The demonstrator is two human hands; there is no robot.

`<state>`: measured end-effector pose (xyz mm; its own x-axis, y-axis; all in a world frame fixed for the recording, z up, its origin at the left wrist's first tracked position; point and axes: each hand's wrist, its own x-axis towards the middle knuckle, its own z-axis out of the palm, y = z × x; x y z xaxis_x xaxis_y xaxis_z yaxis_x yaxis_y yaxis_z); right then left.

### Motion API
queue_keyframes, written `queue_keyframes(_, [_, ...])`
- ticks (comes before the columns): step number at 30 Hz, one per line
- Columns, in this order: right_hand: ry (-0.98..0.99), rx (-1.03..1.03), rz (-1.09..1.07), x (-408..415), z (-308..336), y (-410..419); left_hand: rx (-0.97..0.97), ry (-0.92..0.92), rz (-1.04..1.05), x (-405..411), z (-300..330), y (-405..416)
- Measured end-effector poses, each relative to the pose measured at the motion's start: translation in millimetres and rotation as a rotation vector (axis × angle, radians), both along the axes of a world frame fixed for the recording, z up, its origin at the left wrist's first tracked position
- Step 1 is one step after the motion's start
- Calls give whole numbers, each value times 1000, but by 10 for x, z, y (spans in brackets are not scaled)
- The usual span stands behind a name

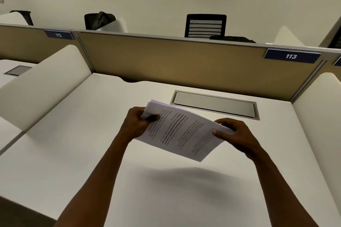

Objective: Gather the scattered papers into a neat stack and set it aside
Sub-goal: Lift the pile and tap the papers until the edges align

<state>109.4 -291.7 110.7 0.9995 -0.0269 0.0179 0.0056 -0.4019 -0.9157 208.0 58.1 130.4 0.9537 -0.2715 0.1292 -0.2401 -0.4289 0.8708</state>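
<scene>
We hold the papers [181,131] as one stack in the air above the desk [73,153], left hand [137,122] pinching the far corner and right hand [234,134] pinching the opposite edge, each grip closed on the sheets, probably to square them up.

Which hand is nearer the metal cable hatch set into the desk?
Right. The right hand holds the paper stack just in front of the hatch; the left hand grips the stack's far corner, off to its left.

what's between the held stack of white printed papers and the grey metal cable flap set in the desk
Only bare white desk top lies between the stack of white printed papers and the grey metal cable flap, seen in the head view.
</scene>
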Motion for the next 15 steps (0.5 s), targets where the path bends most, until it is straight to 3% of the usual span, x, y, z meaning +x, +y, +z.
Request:
queue_keyframes(3, [19,382,-53,-94,-251,-3,-99,106,72,-52,-170,20])
queue_keyframes(5, [50,463,-59,-127,-396,71,-193,166,95,-98,-285,21])
queue_keyframes(11, [77,343,-242,-80,-599,311,-399,293,119,-211,-641,16])
queue_keyframes(15, [38,251,-261,-48,-679,401,-431,323,146,-210,-809,65])
